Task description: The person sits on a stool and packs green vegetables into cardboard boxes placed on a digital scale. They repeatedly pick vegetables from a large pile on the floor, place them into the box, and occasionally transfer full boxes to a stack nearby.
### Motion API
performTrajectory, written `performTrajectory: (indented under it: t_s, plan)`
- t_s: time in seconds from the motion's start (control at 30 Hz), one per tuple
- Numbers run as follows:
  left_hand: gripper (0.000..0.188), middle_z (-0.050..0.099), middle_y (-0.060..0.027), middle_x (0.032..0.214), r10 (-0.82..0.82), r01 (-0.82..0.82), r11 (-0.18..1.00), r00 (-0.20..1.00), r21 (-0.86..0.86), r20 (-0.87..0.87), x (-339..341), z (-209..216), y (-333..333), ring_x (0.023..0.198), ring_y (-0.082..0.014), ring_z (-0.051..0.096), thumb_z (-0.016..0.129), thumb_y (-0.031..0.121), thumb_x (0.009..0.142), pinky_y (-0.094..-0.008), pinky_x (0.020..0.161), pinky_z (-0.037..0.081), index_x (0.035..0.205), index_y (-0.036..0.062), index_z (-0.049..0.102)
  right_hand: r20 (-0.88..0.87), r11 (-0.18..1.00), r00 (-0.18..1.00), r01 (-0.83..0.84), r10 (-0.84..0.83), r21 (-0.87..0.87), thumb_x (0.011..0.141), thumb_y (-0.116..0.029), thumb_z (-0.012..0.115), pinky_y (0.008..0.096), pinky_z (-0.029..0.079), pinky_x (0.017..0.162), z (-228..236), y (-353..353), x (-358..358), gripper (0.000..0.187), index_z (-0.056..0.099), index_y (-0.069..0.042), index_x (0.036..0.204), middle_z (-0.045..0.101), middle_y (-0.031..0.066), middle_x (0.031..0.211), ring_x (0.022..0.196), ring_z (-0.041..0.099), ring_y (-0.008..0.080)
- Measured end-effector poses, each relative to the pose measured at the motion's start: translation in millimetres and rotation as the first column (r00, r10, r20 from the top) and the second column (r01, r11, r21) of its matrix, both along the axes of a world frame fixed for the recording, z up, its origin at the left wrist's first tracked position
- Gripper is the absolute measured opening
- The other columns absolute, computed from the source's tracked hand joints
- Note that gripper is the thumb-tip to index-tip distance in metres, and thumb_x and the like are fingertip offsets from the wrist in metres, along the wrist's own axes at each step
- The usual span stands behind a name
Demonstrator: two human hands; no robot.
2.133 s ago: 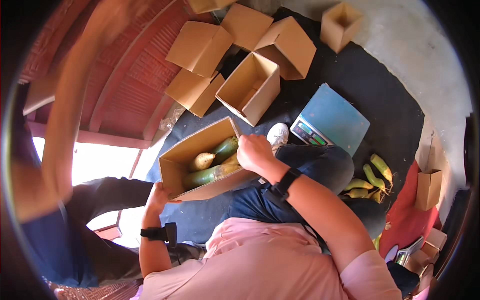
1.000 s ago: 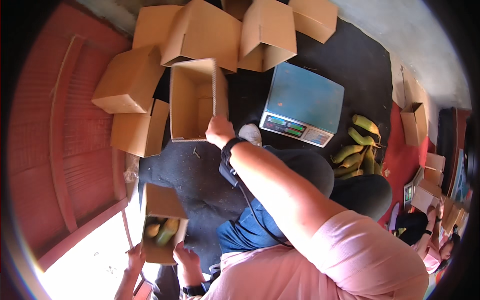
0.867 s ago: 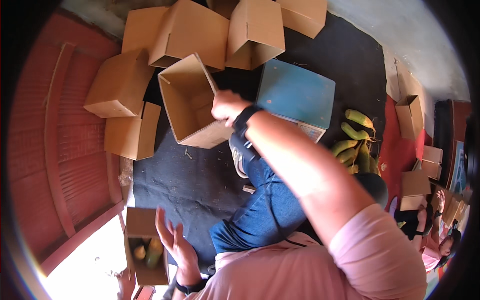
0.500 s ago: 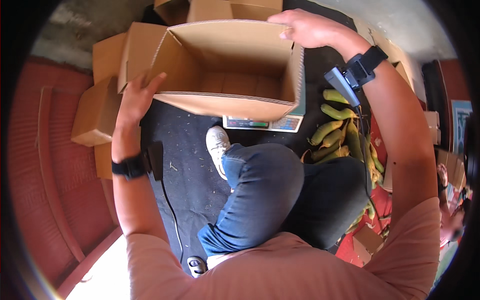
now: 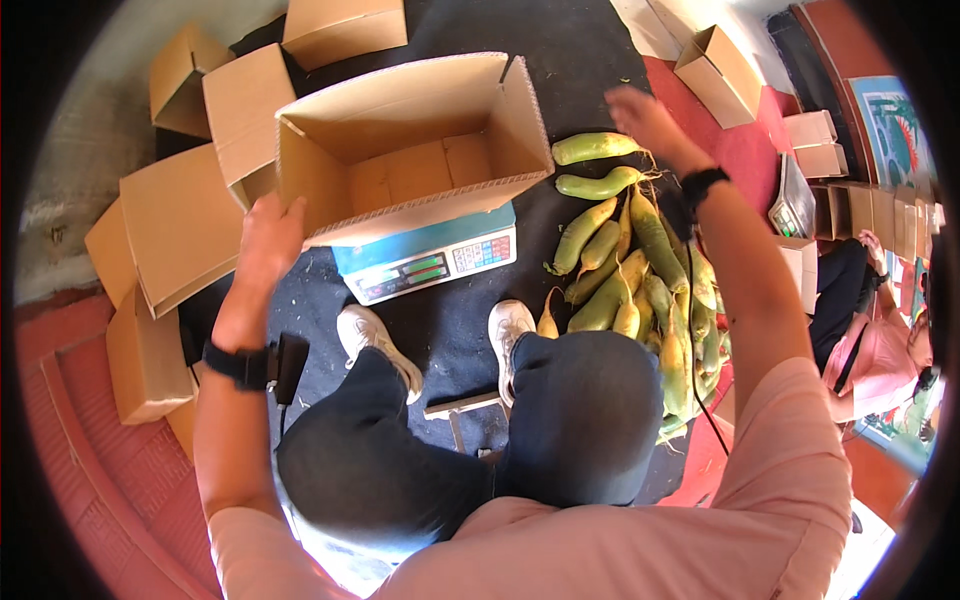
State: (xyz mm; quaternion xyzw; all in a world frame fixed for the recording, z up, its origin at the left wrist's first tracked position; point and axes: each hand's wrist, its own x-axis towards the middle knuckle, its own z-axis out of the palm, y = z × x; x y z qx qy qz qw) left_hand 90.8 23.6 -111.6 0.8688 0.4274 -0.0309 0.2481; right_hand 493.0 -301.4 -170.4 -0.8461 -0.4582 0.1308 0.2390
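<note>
An open, empty-looking cardboard box (image 5: 420, 165) rests on a digital scale (image 5: 385, 283) with a blue-green top and a keypad on its front. My left hand (image 5: 270, 235) holds the box at its near left corner, thumb at the rim. Stretched out to the right, my right hand (image 5: 650, 118) is open and a little blurred, with nothing seen in it. It is just above the root end of the farthest green radish (image 5: 595, 148). Below it lies a heap of green radishes (image 5: 610, 295) with yellowish root ends and thin roots.
Several cardboard boxes (image 5: 190, 225) crowd the left side, and one more box (image 5: 720, 75) stands at the far right. My white shoes (image 5: 370, 345) are just in front of the scale. Another person (image 5: 870, 340) sits at the right edge near another scale (image 5: 792, 205).
My right hand has let go of the box's far right corner and moved toward the radishes. The box has come down onto the scale, with my left hand still at it. My view has shifted right.
</note>
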Motion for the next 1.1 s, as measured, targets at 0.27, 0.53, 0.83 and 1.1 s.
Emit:
performTrajectory:
  t_s: [0.27, 0.53, 0.83, 1.1]
  plan:
    - [0.034, 0.062, -0.0229, 0.101, -0.069, 0.129, 0.970, 0.960, -0.207, 0.272, -13.9, 16.5, -11.5, 0.098, -0.0345, 0.059, 0.048, 0.023, 0.093, -0.0370, 0.087, 0.043, 0.114, -0.0039, 0.054, -0.067, 0.815, 0.859, 0.454, -0.507, -0.360, 0.076, -0.015, 0.056, 0.0449, 0.050, 0.080, -161.3, -122.1, -77.5, 0.025, 0.060, -0.005, 0.099, 0.064, 0.0208, 0.092, 0.088, 0.062, 0.0379]
    - [0.034, 0.063, -0.0187, 0.104, -0.097, 0.140, 0.967, 0.975, -0.212, 0.201, -8.0, 22.0, -12.2, 0.095, -0.0254, 0.058, 0.049, 0.024, 0.096, -0.0337, 0.088, 0.042, 0.115, -0.0039, 0.054, 0.320, 0.463, 0.746, 0.630, -0.584, -0.623, 0.076, -0.039, 0.064, 0.0413, 0.036, 0.096, -160.9, -53.8, -136.7, 0.059, 0.050, 0.005, 0.113, 0.043, 0.0157, 0.120, 0.116, 0.040, 0.0318]
    - [0.042, 0.057, -0.0278, 0.114, -0.033, 0.045, 0.990, 0.996, -0.132, 0.088, -7.0, 17.9, -23.8, 0.111, -0.0371, 0.052, 0.045, 0.026, 0.098, -0.0362, 0.098, 0.036, 0.126, -0.0048, 0.047, 0.329, 0.712, 0.941, 0.281, -0.074, -0.643, 0.074, -0.013, 0.065, 0.0462, 0.030, 0.105, -203.8, -41.8, -67.7, 0.052, 0.046, -0.013, 0.122, 0.051, 0.0065, 0.121, 0.121, 0.045, 0.0249]
    - [0.046, 0.048, -0.0306, 0.126, -0.039, 0.078, 0.981, 0.976, -0.177, 0.216, -4.2, 21.3, -14.6, 0.119, -0.0430, 0.046, 0.039, 0.025, 0.099, -0.0396, 0.102, 0.034, 0.131, -0.0074, 0.039, -0.053, 0.958, 0.958, 0.278, -0.282, -0.063, 0.077, -0.007, 0.069, 0.0383, 0.044, 0.093, -85.8, -44.7, -68.0, 0.049, 0.050, -0.002, 0.121, 0.061, 0.0115, 0.114, 0.105, 0.059, 0.0288]
